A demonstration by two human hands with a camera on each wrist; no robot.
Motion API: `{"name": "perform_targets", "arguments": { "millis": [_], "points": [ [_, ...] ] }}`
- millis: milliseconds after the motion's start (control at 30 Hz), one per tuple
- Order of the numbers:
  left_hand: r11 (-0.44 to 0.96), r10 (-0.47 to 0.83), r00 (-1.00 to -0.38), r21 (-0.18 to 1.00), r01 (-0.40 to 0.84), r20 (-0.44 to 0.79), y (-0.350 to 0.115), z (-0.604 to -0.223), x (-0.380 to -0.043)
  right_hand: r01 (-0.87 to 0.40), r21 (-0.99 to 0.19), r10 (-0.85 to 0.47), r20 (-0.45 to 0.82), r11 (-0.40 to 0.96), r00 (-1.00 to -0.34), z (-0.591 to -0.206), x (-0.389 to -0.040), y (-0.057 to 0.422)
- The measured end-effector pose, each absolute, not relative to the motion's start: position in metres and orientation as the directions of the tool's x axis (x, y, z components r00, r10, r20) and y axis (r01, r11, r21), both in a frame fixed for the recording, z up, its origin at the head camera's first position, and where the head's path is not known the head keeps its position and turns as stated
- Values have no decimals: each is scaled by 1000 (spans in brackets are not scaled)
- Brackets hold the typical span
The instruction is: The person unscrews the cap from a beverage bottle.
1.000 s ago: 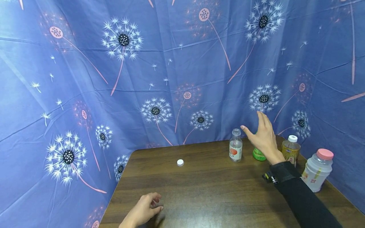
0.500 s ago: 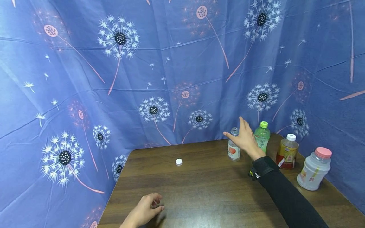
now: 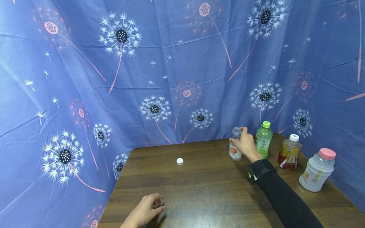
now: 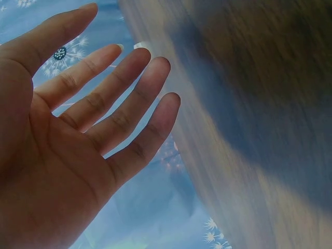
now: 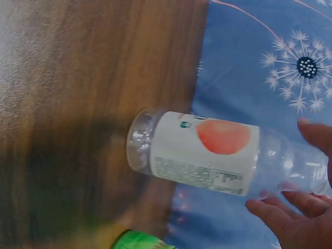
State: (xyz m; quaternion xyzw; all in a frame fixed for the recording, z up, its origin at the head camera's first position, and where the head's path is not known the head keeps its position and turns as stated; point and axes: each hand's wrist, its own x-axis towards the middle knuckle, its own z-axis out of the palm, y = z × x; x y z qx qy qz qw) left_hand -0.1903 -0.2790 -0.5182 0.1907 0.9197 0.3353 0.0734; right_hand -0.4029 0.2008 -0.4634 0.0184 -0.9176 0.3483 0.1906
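Note:
In the head view a clear plastic bottle (image 3: 235,150) with a white label and a red fruit picture stands upright and uncapped. My right hand (image 3: 246,143) is around its upper part, thumb on one side and fingers on the other. Seen from the right wrist, the fingers (image 5: 275,215) lie close along the bottle's neck, and the thumb looks slightly apart from it. My left hand (image 3: 146,209) hovers low over the near left of the table, relaxed and holding nothing; its spread fingers show in the left wrist view. A white cap (image 3: 179,161) lies on the table.
Right of the clear bottle stand a green bottle (image 3: 263,141), a white-capped bottle of amber-red drink (image 3: 290,152) and a pink-lidded jar (image 3: 317,172). A blue dandelion-print curtain (image 3: 171,63) hangs behind the wooden table (image 3: 196,190).
My right hand has moved left from in front of the green bottle to the clear bottle, its fingers drawing in around the top. The left hand has stayed almost still.

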Motion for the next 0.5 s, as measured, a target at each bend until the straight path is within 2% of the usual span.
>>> {"name": "perform_targets", "arguments": {
  "millis": [500],
  "points": [
    [697,407,-913,636,332,31,-269,-520,-195,-224,-612,71,419,758,-905,-478,-402,207]
  ]
}}
